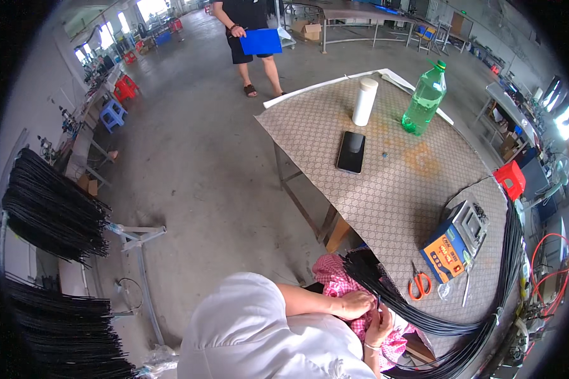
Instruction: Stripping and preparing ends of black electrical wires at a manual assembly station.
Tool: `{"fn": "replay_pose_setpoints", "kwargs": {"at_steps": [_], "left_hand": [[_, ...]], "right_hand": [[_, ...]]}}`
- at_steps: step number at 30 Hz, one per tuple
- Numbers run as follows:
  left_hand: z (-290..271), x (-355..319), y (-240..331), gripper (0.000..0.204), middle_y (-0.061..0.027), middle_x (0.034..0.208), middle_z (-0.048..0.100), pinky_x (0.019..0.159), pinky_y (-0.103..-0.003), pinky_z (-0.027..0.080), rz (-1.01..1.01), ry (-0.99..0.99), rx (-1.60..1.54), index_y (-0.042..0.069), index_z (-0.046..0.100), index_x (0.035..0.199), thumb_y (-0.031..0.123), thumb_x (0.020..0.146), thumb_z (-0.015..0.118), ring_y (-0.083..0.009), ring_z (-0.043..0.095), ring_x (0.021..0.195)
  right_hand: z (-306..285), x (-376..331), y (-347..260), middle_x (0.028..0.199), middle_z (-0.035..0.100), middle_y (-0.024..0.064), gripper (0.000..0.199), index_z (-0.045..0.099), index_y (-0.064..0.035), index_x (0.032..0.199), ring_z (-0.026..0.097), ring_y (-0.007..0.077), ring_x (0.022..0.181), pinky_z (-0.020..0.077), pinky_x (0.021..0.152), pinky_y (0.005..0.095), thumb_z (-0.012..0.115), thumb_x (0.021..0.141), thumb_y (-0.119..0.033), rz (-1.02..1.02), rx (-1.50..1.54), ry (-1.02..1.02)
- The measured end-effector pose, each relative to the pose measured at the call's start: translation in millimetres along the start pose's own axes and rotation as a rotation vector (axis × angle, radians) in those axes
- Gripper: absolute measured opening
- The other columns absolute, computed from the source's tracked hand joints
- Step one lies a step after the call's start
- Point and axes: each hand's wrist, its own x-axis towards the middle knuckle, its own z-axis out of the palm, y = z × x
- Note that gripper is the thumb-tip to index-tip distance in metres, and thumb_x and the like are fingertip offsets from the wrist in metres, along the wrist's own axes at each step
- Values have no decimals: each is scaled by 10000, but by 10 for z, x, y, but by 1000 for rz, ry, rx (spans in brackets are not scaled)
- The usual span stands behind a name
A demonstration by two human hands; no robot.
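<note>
My two hands meet over my lap, beside the table's near edge. My left hand (355, 305) is closed, its fingertips pinching at a thin black cable. Just right of it, my right hand (377, 328) is closed around the same spot, a bracelet on its wrist; the exact grip is small and partly hidden. A long bundle of black cables (446, 326) curves along the table's right side and comes down past my hands, its loose ends (359, 268) fanning out at the table's edge. Pink checked cloth (330, 270) covers my lap beneath the hands.
On the patterned table (385, 196) lie orange-handled scissors (419, 282), a blue-orange box (446, 256), a phone (351, 153), a white flask (365, 102) and a green bottle (425, 101). Black cable bundles (54, 211) hang on racks at left. A person (251, 25) stands beyond, holding a blue board.
</note>
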Motion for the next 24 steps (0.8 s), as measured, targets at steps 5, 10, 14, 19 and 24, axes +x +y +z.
{"fn": "replay_pose_setpoints", "kwargs": {"at_steps": [5, 10, 14, 19, 24], "left_hand": [[3, -13, -24, 130, -123, 806, 536, 743, -362, 434, 51, -10, 40, 4, 555, 770, 112, 752, 485, -281, 535, 810], [99, -34, -71, 127, -120, 817, 545, 750, -361, 433, 78, 56, 87, 11, 562, 770, 114, 750, 488, -281, 540, 818], [111, -22, -87, 127, -118, 820, 548, 758, -362, 433, 69, 35, 56, 15, 565, 772, 116, 746, 492, -281, 543, 825], [143, -51, -89, 126, -129, 834, 549, 777, -358, 434, 96, 16, 158, 9, 568, 730, 113, 724, 498, -278, 543, 837], [-89, 56, 30, 126, -137, 756, 606, 665, -368, 469, -221, -23, -334, 54, 611, 793, 91, 673, 618, -287, 592, 744]], "right_hand": [[0, -38, 35, 674, 506, 58, 192, 595, -16, 919, 448, 159, 570, 369, 517, 279, 596, 733, 32, 61, 17, -21], [8, -15, 4, 661, 519, 63, 199, 604, -34, 937, 470, 153, 543, 382, 496, 277, 597, 745, 17, 20, 22, 0], [10, -17, 27, 666, 532, 71, 206, 607, -40, 944, 485, 154, 536, 392, 491, 273, 603, 745, 13, -7, 7, 8], [13, -41, 68, 685, 551, 85, 209, 598, -35, 952, 521, 170, 562, 417, 513, 284, 599, 749, 17, -51, -26, -1], [-14, -17, 29, 643, 518, 74, 193, 596, -30, 927, 458, 160, 540, 375, 503, 283, 603, 737, 5, 86, 32, 7]]}}
